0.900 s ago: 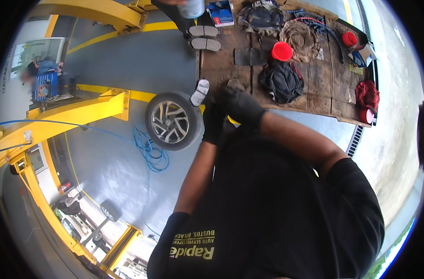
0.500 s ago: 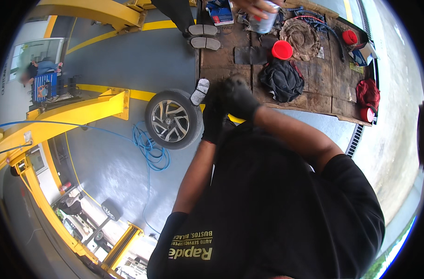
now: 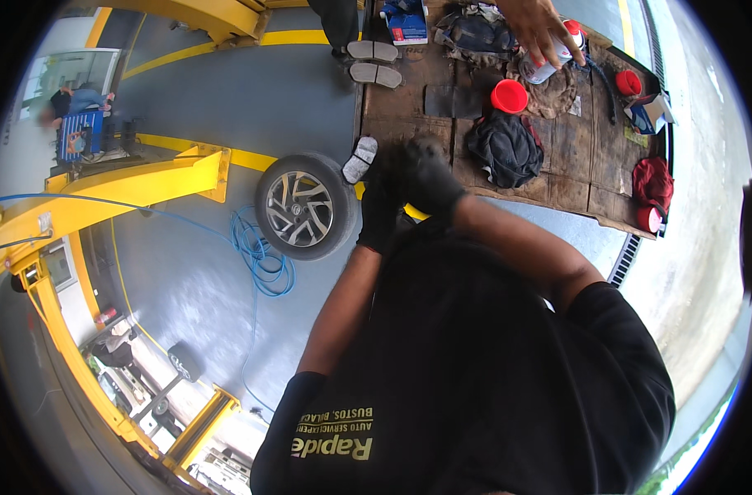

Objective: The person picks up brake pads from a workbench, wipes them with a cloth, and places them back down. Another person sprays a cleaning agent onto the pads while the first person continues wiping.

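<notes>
My left hand (image 3: 382,206), in a black glove, is closed at the near left corner of a wooden workbench (image 3: 570,177). Close against it, my gloved right hand (image 3: 430,175) has its fingers curled, and its knuckles are blurred and greyish. What the two hands grip between them is hidden by the dark gloves. A light grey brake pad (image 3: 360,160) sits beside my left hand at the bench's edge; I cannot tell whether the hand touches it. Two more brake pads (image 3: 374,64) lie farther up that edge.
A co-worker's hand (image 3: 541,29) holds a spray can (image 3: 549,64) over the bench. Red cups (image 3: 509,96), a dark cloth (image 3: 508,150), a red cloth (image 3: 653,183) and a blue box (image 3: 406,21) sit there. Left are a wheel (image 3: 297,209), blue hose (image 3: 264,264) and yellow lift arm (image 3: 137,198).
The co-worker's hand and spray can have moved right and nearer, over the crumpled brown cloth. My hands stay together in nearly the same place, and the view has shifted slightly.
</notes>
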